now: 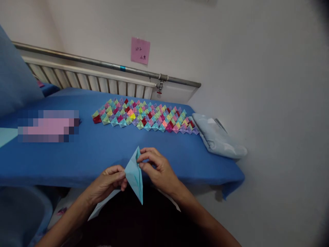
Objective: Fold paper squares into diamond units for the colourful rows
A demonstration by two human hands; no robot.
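Observation:
A light blue sheet of folded origami paper [134, 176] is held up in front of me, shaped like a triangle with layered edges on its right side. My left hand [110, 180] pinches its left corner between thumb and fingers. At the upper right edge, the fingertips of my right hand [156, 166] grip the paper near its top point. Beyond my hands, many small folded paper pieces [144, 116] in mixed colours lie in close rows on the blue cloth [102, 154].
A pale blue folded fabric bundle [218, 137] lies at the right end of the cloth. Behind are a white radiator [102, 82], a metal pipe [89, 61] and a pink note [140, 50]. A blue basin [23, 216] stands low left; a pixelated patch covers something pink.

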